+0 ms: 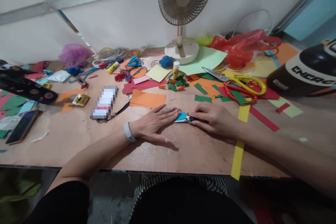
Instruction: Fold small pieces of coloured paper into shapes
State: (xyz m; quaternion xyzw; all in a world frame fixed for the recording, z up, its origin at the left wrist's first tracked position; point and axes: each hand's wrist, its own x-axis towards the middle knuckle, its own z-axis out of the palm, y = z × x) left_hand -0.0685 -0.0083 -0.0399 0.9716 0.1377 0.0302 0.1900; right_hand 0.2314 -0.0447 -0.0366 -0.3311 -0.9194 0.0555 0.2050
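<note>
My left hand [157, 121] lies flat with fingers stretched out, its fingertips pressing on a small blue paper piece [181, 115]. Much of that paper is hidden under the fingers. My right hand [212, 117] is closed round a small silver-bladed tool [187, 119] with a dark handle; I cannot make out its exact kind. The tool's metal end lies along the near edge of the blue paper, close to my left fingers. Just beyond my left hand is a stack of orange paper rectangles [147, 98]. A yellow paper strip [239, 154] passes under my right forearm.
Red- and yellow-handled scissors [244, 85] lie right of several green scraps [202, 88]. A glue stick [176, 70] stands before a fan [181, 50]. Phones [104, 103] [23, 127] lie left. A black bottle [28, 83] and a large black tumbler [301, 70] flank the table.
</note>
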